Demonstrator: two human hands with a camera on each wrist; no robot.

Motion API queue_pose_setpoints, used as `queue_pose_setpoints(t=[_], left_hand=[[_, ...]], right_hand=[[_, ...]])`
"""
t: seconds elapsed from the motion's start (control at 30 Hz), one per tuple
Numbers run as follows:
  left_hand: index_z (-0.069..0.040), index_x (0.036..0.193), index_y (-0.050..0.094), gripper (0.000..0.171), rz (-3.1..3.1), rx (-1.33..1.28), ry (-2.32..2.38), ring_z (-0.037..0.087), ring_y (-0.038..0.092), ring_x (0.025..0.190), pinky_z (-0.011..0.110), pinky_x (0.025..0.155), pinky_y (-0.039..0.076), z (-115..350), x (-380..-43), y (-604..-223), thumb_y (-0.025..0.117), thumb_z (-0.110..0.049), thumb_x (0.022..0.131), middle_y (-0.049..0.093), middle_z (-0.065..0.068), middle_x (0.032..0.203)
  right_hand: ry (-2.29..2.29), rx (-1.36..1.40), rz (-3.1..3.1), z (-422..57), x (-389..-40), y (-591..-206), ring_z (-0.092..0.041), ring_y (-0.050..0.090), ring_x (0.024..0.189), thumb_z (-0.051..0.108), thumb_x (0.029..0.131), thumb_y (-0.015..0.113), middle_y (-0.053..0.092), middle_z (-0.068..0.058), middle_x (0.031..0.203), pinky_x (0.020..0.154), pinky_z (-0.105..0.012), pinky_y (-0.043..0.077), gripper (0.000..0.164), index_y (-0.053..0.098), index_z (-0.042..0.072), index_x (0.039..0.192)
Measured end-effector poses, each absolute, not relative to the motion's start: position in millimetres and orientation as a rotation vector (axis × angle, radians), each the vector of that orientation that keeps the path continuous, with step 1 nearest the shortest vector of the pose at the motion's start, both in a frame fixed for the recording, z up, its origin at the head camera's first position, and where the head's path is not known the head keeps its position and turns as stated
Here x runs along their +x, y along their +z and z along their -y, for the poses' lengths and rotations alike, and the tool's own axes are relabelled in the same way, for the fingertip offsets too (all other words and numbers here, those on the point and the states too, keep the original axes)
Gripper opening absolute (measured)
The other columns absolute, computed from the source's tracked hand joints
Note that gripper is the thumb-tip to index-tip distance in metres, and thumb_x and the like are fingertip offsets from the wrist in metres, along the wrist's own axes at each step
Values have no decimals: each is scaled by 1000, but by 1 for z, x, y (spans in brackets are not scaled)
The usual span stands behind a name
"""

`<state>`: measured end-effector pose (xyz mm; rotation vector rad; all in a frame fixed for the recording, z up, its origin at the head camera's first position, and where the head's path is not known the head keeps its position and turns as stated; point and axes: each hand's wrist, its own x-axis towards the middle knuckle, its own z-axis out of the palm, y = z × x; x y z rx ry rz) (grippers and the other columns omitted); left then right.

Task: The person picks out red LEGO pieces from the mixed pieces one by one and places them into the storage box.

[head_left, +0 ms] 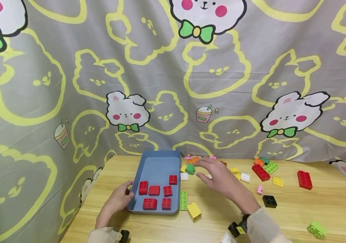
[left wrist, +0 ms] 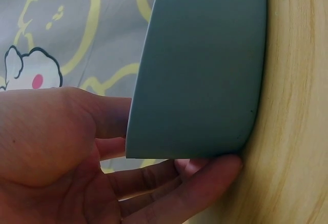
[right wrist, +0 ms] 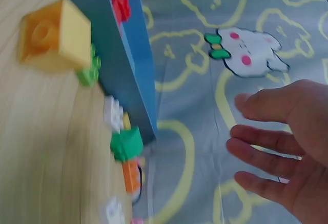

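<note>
A blue-grey plastic tray (head_left: 157, 185) lies on the table with several red building bricks (head_left: 154, 190) in its near half. My left hand (head_left: 119, 199) grips the tray's left side near the front corner. In the left wrist view its thumb goes behind the tray wall (left wrist: 200, 70) and its fingers (left wrist: 189, 198) lie along the outer side. My right hand (head_left: 218, 173) hovers beyond the tray's right side with fingers apart and nothing between them. Nearest to its fingertips is a green brick (head_left: 190, 169), seen apart from the hand in the right wrist view.
Right of the tray lie a white brick (head_left: 184, 176), a light green plate brick (head_left: 183, 200) and a yellow brick (head_left: 194, 212). Farther right are red bricks (head_left: 305, 179), a black brick (head_left: 269, 201) and other scattered colours. A patterned curtain (head_left: 167, 111) hangs behind the table.
</note>
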<state>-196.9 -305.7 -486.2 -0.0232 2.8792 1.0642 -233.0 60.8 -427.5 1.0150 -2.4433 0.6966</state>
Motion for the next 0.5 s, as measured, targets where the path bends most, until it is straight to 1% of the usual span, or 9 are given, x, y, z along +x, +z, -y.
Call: queue_pose_setpoints(t=[0.07, 0.13, 0.27, 0.3, 0.5], left_hand=[[8, 136, 50, 47, -2883, -25, 1063, 22, 58, 73, 37, 60, 55, 305, -196, -485, 56, 0, 90, 61, 13, 85], [8, 136, 50, 47, -2887, -19, 1067, 22, 58, 72, 38, 60, 55, 305, -196, -484, 56, 0, 90, 62, 13, 85], [7, 135, 51, 46, -2888, -15, 1088, 22, 58, 72, 38, 58, 55, 305, -196, -482, 56, 1, 90, 62, 13, 84], [8, 135, 51, 46, -2892, -7, 1084, 22, 58, 72, 38, 59, 55, 304, -197, -483, 56, 1, 89, 62, 13, 84], [9, 136, 50, 47, -2898, -12, 1069, 21, 57, 72, 38, 61, 54, 306, -196, -485, 56, 1, 89, 62, 13, 84]], right_hand=[[702, 995, 2379, -77, -228, -428, -25, 63, 108, 12, 81, 77, 70, -7, 111, 88, -44, 54, 30, 71, 7, 110], [721, 956, 2339, -92, -224, -429, -23, 65, 102, 9, 79, 78, 70, -7, 110, 82, -42, 57, 31, 71, 7, 110], [723, 842, 2352, -120, -215, -427, -18, 67, 92, 11, 79, 78, 68, -3, 109, 70, -39, 58, 34, 70, 9, 112], [715, 818, 2352, -126, -214, -427, -19, 67, 91, 11, 79, 78, 68, -3, 108, 69, -40, 58, 35, 70, 9, 113], [691, 724, 2339, -160, -218, -431, -31, 64, 99, 7, 76, 79, 67, -10, 111, 75, -53, 55, 39, 69, 5, 114]])
